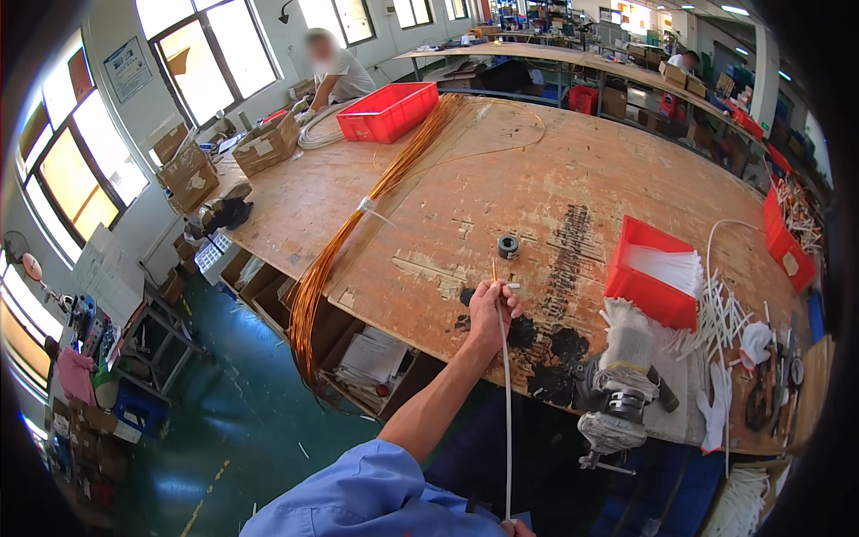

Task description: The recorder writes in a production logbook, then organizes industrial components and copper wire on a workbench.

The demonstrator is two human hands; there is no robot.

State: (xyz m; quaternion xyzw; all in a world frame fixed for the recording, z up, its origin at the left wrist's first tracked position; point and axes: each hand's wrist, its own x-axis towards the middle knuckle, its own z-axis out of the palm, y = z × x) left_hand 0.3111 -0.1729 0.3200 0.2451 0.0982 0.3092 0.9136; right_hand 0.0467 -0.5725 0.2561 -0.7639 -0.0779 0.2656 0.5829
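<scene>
My left hand (492,315) is closed round the upper end of a thin white tube (507,421), just over the near edge of the worn wooden table. A short copper-coloured wire tip (494,270) sticks up past the fingers, and a small white piece shows beside them. The tube runs down to the lower edge of the picture, where a sliver of my right hand (517,529) pinches it; the rest of that hand is cut off. Just beyond my left hand stands a roll of dark tape (508,247). A long bundle of copper-coloured wire (344,234), tied with a white band, lies to the left.
A vise wrapped in cloth (624,385) is fixed at the near right edge. Beside it are a red bin of white tubes (651,309), loose tubes and hand tools. Another red bin (388,118) stands at the far left, near a seated person (344,72). The wire bundle overhangs the edge.
</scene>
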